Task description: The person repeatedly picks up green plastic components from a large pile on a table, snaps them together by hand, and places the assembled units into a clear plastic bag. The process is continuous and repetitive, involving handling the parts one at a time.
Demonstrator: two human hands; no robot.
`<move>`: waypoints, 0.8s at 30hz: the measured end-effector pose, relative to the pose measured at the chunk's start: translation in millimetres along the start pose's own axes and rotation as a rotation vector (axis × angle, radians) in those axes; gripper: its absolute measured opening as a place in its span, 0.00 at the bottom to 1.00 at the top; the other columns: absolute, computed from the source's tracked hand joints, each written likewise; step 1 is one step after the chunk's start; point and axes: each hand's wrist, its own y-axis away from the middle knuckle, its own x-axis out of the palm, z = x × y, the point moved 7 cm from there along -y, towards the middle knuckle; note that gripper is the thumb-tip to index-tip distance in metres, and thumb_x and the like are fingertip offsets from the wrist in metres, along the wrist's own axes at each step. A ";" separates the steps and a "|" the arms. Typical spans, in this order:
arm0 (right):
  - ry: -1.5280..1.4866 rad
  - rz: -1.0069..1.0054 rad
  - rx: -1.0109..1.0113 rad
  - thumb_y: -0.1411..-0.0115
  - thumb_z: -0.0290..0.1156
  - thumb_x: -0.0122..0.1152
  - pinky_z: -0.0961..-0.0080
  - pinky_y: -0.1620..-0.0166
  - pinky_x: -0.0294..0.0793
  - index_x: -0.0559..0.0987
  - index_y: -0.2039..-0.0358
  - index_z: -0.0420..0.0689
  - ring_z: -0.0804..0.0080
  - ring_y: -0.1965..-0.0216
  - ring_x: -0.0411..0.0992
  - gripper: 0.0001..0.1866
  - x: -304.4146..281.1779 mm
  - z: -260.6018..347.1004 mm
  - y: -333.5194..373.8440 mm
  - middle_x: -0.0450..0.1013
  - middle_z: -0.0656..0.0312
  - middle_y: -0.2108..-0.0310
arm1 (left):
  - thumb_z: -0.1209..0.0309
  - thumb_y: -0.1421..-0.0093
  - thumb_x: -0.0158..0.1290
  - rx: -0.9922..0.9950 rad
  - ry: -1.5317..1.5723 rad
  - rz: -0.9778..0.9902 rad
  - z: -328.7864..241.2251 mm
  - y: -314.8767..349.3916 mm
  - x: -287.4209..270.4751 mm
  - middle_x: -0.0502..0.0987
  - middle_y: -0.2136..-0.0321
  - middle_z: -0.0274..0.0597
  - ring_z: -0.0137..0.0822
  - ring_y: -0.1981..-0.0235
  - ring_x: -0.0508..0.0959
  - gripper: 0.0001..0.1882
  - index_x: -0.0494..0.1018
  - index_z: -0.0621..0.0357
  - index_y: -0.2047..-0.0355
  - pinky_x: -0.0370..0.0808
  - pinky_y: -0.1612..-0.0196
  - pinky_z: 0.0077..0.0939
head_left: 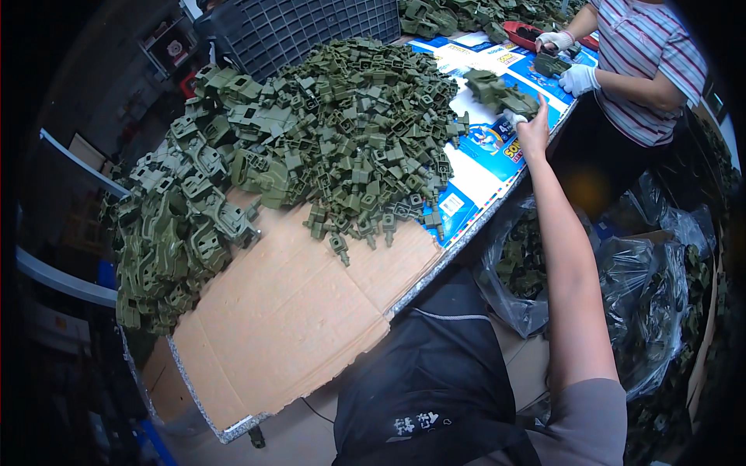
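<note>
right hand [533, 128]: stretched far out over the table's far edge, fingers closed on an olive green moulded plastic assembly [499, 92], held just above the printed cardboard sheet [486, 151].
left hand: not in the picture; how open it is and what it has cannot be told.
held part: chunky, angular, several pieces joined; it sits between the big heap and the co-worker.
handling: it looks light and stiff, hard plastic with a matt, slightly grippy skin; unlikely to crush, though thin pegs might snap if twisted. best taken by the thick body, not the protruding studs.
big heap [342, 132]: small green connector parts piled in the middle of the table, some spilled onto the plain brown cardboard [295, 311].
left heap [171, 225]: larger green shell pieces, near the table's left rim.
table [435, 272]: speckled edge showing under the cardboard.
co-worker's gloved hands [567, 58]: white gloves, busy with a green part, well apart from the right hand.
grey crate [311, 27]: behind the big heap.
plastic bags [637, 295]: clear, beside the table on the right, holding more green parts.
</note>
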 end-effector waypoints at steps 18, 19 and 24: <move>0.023 0.116 -0.085 0.56 0.23 0.62 0.64 0.44 0.60 0.50 0.38 0.44 0.49 0.47 0.61 0.45 17.9 -12.1 14.8 0.61 0.43 0.47 | 0.68 0.45 0.54 -0.038 -0.059 -0.004 3.6 -58.4 -0.9 0.66 0.52 0.52 0.44 0.52 0.69 0.37 0.48 0.58 0.40 0.63 0.48 0.37; 0.053 0.094 -0.120 0.56 0.22 0.61 0.64 0.44 0.61 0.51 0.38 0.45 0.49 0.47 0.62 0.45 17.2 -9.2 15.4 0.61 0.43 0.47 | 0.68 0.45 0.54 -0.037 -0.057 -0.006 4.1 -58.9 -2.0 0.66 0.53 0.52 0.44 0.52 0.69 0.36 0.48 0.58 0.40 0.64 0.48 0.37; 0.020 0.198 -0.157 0.54 0.22 0.59 0.66 0.47 0.65 0.61 0.41 0.53 0.53 0.50 0.66 0.37 20.2 8.5 17.4 0.65 0.49 0.49 | 0.68 0.45 0.54 -0.042 -0.056 -0.021 9.6 -60.4 -6.2 0.67 0.53 0.52 0.44 0.52 0.70 0.35 0.49 0.58 0.41 0.64 0.48 0.37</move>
